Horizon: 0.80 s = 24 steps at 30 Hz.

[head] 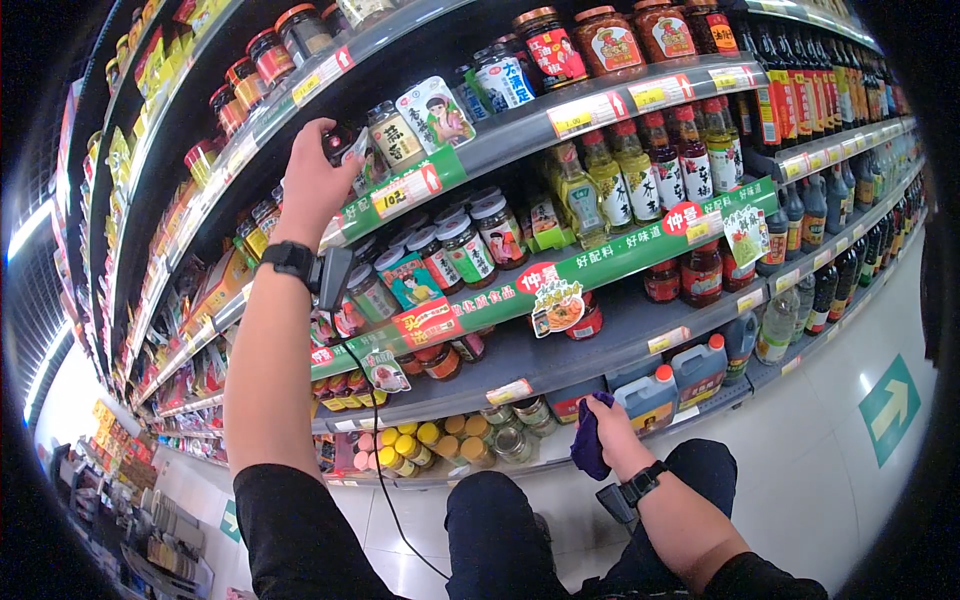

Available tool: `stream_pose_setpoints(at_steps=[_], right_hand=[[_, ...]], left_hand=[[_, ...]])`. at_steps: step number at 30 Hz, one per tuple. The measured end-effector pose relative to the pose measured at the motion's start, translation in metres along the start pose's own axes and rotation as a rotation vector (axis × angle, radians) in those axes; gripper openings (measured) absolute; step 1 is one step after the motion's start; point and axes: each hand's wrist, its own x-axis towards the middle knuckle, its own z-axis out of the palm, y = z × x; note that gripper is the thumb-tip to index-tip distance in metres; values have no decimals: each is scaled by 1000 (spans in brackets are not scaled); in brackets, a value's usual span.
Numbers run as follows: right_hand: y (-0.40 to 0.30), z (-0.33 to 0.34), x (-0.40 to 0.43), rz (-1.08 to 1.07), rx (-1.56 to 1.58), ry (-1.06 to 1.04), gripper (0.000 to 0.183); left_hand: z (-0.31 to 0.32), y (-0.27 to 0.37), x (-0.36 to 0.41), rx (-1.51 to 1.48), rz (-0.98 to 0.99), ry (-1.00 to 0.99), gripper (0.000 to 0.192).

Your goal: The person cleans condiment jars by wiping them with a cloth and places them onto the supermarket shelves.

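Note:
My left hand (319, 176) reaches up to a shelf of glass jars, its fingers around a dark-lidded jar (335, 142) at the shelf's front; most of the jar is hidden by the hand. Just right of it stand a jar with a cream label (395, 135) and a white card with a cartoon figure (435, 112). Low at the right, my right hand (611, 431) is closed on a dark purple cloth (591, 442), which hangs in front of the bottom shelf. Both wrists wear black straps with a small device.
Green-edged shelf rails (480, 300) with price tags cross the view. Lidded jars (465, 247) and oil bottles (622, 180) stand behind them. Plastic jugs (697, 367) and yellow-lidded jars (409, 446) fill the bottom shelf. A black cable (379, 457) hangs from the left wrist.

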Motion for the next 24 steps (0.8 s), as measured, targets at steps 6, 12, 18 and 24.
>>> stream_pose_setpoints(at_steps=[6,12,18,24], right_hand=[[-6,6,-9,45,47,-39,18],[-8,2,-10,164,231,-39,35],[-18,5,-6,358,381,-134,40],[-24,9,-4,425,501,-24,44]], left_hand=[[-29,32,-50,132,319,229,54],[-50,113,-134,-342,104,444,65],[10,161,-261,-1430,-785,77,63],[75,161,-346,-1934,-1624,-277,43]])
